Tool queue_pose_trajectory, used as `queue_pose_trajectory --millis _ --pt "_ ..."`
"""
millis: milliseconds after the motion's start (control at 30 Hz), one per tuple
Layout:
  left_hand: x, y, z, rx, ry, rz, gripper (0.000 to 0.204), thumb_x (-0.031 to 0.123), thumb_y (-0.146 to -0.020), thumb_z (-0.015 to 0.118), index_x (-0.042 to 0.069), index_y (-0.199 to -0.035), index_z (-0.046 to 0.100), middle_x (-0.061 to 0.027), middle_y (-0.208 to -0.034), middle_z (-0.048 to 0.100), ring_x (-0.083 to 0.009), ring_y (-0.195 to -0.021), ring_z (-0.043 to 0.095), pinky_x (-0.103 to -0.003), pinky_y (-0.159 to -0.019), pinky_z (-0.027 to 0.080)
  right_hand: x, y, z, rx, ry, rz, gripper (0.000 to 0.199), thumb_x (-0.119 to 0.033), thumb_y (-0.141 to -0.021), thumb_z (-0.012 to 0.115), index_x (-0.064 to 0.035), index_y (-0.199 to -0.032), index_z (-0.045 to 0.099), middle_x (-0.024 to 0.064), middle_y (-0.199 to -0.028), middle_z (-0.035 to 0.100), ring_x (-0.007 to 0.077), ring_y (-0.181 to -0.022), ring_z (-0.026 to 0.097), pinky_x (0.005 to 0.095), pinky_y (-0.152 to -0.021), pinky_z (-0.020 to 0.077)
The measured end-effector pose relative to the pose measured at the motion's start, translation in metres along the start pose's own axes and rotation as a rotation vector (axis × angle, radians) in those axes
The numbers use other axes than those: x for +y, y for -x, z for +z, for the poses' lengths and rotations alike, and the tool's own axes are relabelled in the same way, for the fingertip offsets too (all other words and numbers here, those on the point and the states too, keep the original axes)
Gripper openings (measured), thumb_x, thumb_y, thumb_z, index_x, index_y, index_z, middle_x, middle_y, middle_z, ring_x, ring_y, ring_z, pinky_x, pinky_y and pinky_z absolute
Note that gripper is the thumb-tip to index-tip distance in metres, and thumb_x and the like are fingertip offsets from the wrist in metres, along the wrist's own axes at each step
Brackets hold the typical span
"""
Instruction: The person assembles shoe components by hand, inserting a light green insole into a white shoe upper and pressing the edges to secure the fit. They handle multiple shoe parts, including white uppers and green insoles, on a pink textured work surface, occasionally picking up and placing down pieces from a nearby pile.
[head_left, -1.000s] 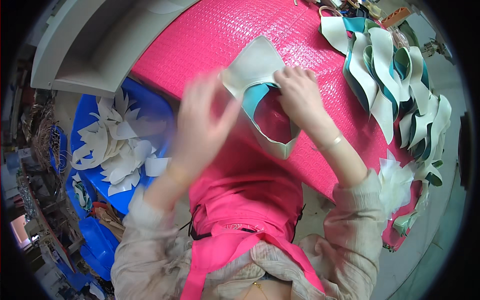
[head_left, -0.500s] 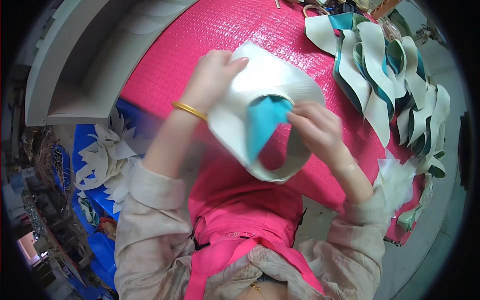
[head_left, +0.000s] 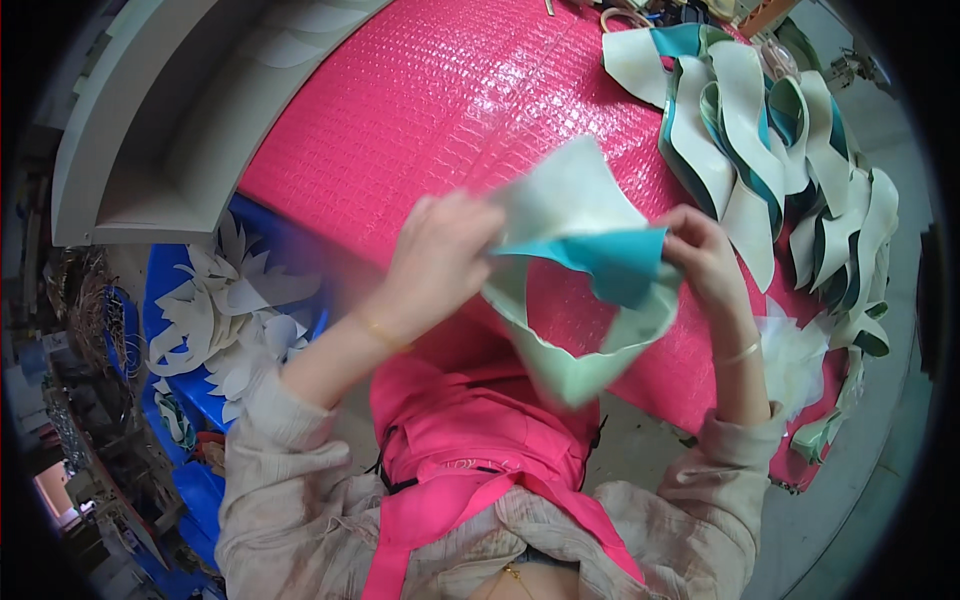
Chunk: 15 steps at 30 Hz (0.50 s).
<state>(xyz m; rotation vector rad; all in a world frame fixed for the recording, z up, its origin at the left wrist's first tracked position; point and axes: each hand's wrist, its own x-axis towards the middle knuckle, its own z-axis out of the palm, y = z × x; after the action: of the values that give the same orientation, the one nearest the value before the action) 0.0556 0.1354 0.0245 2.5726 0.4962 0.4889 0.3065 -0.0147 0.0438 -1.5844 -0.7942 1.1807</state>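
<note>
A loop-shaped white shoe upper (head_left: 575,195) with a turquoise lining (head_left: 625,262) is held up in front of me, over the near edge of the pink table. My left hand (head_left: 445,250) is closed on its left edge, slightly blurred. At the opposite edge, my right hand (head_left: 705,258) pinches the corner where the turquoise lining ends. The pale green lower part (head_left: 585,370) of the loop hangs toward my apron, and the pink table shows through its opening.
Several similar white and turquoise uppers (head_left: 735,120) lie in overlapping rows on the right of the pink table (head_left: 400,130). Thin whitish sheets (head_left: 790,350) lie below them. At left, a grey shelf unit (head_left: 150,200) stands above a blue bin (head_left: 165,330) of white scraps (head_left: 215,310).
The upper has been turned and pulled wider, its turquoise lining now stretched across between my hands. My left hand moved lower and nearer; my right hand moved outward to the right.
</note>
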Motion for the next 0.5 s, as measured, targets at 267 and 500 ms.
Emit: queue_pose_trajectory --millis 267,500 --pt "0.043 0.029 0.027 -0.054 -0.048 0.128 0.017 0.004 -0.063 0.063 0.008 -0.073 0.051 -0.0055 -0.066 0.048 -0.0222 -0.072 0.052 -0.04 -0.088 0.036 0.021 0.023 0.057 -0.091 1.151 -0.681 0.03 0.005 -0.066 0.053 -0.0025 -0.095 0.058 0.0119 -0.075 0.061 0.0153 -0.062 0.059 0.028 -0.059 0.0485" --pt "-0.006 0.008 0.058 0.377 0.714 -0.624 0.008 0.001 -0.078 0.06 0.003 -0.086 0.058 -0.0073 -0.076 0.059 -0.0207 -0.076 0.059 -0.037 -0.072 0.045 0.046 -0.009 0.038 0.113 0.287 -0.083 0.032 -0.014 -0.069 0.07 -0.0006 -0.097 0.062 0.007 -0.078 0.065 0.0158 -0.071 0.062 0.0278 -0.066 0.0497"
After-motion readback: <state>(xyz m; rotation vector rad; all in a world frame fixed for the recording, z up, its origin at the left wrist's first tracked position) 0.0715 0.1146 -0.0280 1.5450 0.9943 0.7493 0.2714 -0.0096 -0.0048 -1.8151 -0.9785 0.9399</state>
